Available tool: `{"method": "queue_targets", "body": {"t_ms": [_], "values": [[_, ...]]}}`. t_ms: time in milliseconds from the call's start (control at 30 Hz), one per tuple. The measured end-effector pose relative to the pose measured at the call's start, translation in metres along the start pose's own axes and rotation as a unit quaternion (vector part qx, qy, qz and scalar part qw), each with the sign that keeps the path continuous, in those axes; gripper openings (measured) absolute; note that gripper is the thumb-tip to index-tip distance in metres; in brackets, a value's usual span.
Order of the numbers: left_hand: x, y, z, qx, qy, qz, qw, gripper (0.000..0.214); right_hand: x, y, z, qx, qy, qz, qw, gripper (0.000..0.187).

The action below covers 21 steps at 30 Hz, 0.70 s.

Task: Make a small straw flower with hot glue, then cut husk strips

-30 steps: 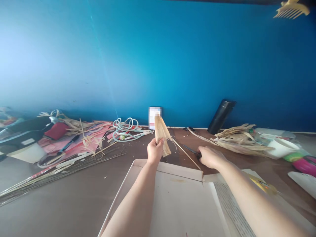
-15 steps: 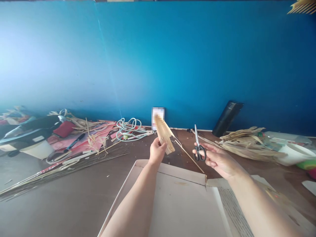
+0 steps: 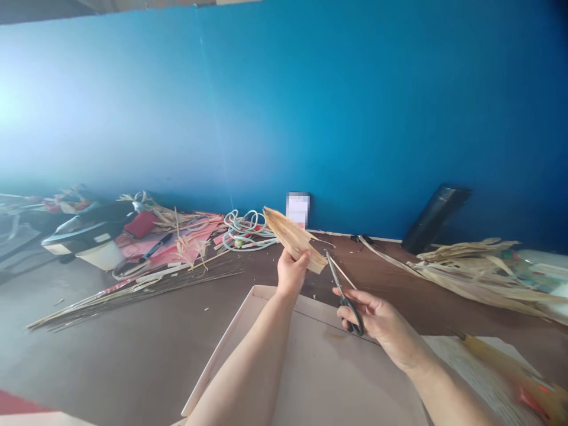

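Observation:
My left hand (image 3: 290,273) is closed on a tan strip of dried husk (image 3: 293,238), held up above the brown table and tilted to the left. My right hand (image 3: 377,319) grips black-handled scissors (image 3: 344,293) by the loops. Their blades point up and left, and the tips sit right by the lower end of the husk. Both hands hover over the far edge of a flat pale cardboard sheet (image 3: 310,367).
A pile of dried husks (image 3: 479,266) lies at the right, a black cylinder (image 3: 432,219) leans on the blue wall. A coiled white cable (image 3: 246,231), thin sticks (image 3: 133,290), red paper (image 3: 173,248) and a black-and-white appliance (image 3: 93,234) crowd the left.
My right hand lifted the scissors off the table and brought them left and down to the husk. The left hand tipped the husk further left. The camera view turned left.

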<state>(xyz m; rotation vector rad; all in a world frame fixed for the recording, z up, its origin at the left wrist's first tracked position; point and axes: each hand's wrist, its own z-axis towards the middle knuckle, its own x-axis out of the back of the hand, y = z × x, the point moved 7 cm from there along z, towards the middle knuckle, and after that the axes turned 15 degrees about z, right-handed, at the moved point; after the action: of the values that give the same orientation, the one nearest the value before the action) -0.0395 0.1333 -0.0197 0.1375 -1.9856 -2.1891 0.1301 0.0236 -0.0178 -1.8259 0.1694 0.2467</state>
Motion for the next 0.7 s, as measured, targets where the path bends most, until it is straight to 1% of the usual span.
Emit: {"method": "queue_targets", "body": {"t_ms": [133, 200, 300, 367, 533, 700], "values": [[0.003, 0.004, 0.0, -0.008, 0.018, -0.016, 1.0, 0.03, 0.003, 0.0, 0.0, -0.023, 0.019, -0.015, 0.999, 0.059], [0.005, 0.005, 0.0, -0.019, 0.029, -0.024, 0.999, 0.03, 0.004, -0.001, 0.0, -0.01, 0.026, -0.014, 1.0, 0.057], [0.007, 0.003, 0.001, -0.025, 0.043, -0.035, 0.998, 0.033, 0.001, -0.005, -0.001, 0.024, 0.016, -0.008, 1.0, 0.044], [0.008, 0.001, 0.002, -0.023, 0.047, -0.04, 0.998, 0.035, -0.002, -0.006, -0.001, 0.032, 0.002, -0.01, 0.999, 0.038], [0.007, 0.007, 0.0, -0.046, 0.042, -0.058, 0.996, 0.036, 0.001, -0.005, -0.001, 0.018, 0.019, -0.024, 0.999, 0.044], [0.006, 0.013, -0.005, -0.044, 0.033, -0.063, 0.997, 0.036, 0.006, 0.0, 0.002, 0.027, 0.038, -0.023, 0.999, 0.047]]}}
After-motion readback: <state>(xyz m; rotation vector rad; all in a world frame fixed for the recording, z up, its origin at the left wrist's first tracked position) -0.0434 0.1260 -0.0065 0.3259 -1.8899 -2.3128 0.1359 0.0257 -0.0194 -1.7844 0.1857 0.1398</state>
